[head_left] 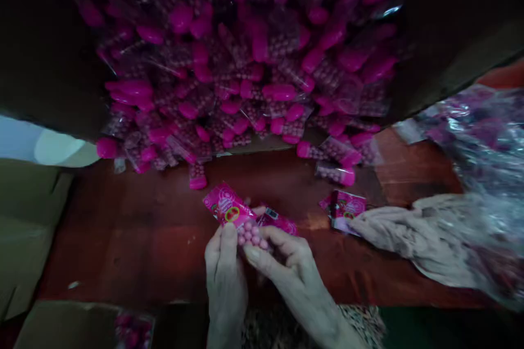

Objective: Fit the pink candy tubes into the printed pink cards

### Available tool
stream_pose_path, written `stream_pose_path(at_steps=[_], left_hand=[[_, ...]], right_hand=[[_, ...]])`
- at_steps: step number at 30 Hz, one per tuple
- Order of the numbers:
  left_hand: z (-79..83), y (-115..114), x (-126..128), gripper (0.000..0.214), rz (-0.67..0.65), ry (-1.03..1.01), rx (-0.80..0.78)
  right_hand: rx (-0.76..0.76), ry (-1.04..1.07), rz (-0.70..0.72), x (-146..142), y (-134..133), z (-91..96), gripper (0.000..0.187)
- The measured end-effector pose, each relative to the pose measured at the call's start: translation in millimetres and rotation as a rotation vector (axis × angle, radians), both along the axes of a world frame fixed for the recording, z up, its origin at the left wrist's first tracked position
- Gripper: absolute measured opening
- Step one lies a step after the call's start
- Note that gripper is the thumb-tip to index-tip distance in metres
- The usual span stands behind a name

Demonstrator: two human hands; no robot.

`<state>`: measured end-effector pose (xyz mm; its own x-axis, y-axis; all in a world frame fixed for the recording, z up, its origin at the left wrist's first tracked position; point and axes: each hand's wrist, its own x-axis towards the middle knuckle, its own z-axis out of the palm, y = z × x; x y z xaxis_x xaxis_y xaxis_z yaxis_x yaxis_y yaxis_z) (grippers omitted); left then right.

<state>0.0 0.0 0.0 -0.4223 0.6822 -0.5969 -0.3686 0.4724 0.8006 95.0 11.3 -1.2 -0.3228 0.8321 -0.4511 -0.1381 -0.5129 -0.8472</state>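
Both of my hands meet above the red-brown table (123,229), near its front edge. A cluster of pink candy balls (250,234), seemingly in a clear container, sits between my fingertips. My left hand (224,262) is closed, with its thumb against the candy and the lower edge of a glossy pink printed packet (228,206). My right hand (290,264) is closed on the candy container from the other side, thumb on top. Just behind the fingers lies another pink packet (279,222). Whether the held packet is fixed to the container cannot be made out.
A large open cardboard box (446,65) spills clear containers of pink candy with bright pink caps (278,91). At right are more printed packets (347,208), a crumpled pale cloth (421,234) and a shiny plastic bag (487,163). Cardboard (24,229) stands at left.
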Motion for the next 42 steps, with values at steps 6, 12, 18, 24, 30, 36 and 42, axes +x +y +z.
stream_pose_path(at_steps=[6, 12, 18, 24, 30, 36, 42], left_hand=[[1.4, 0, -9, 0.034, -0.029, -0.119, 0.090], [-2.4, 1, 1, 0.028, -0.049, -0.205, 0.119], [-3.0, 0, -5, 0.037, 0.031, -0.294, 0.099], [-3.5, -2, 7, 0.034, 0.089, -0.247, 0.119], [-3.0, -1, 9, 0.032, 0.109, -0.322, 0.109], [-3.9, -2, 8, 0.023, 0.034, -0.337, 0.110], [-7.7, -8, 7, 0.025, 0.050, -0.329, 0.064]], right_hand=[[0.087, -0.072, 0.030, -2, -15, 2.9, 0.018], [0.207, -0.184, -0.023, -5, -7, -0.6, 0.014], [0.237, -0.250, 0.020, -7, -13, -12.0, 0.017], [0.269, -0.306, -0.065, -8, -13, -9.5, 0.017], [0.176, -0.161, -0.064, -7, -9, -10.1, 0.017], [-0.045, 0.094, -0.168, -10, 1, -14.9, 0.012], [-0.157, 0.106, -0.151, -10, 5, -17.2, 0.017]])
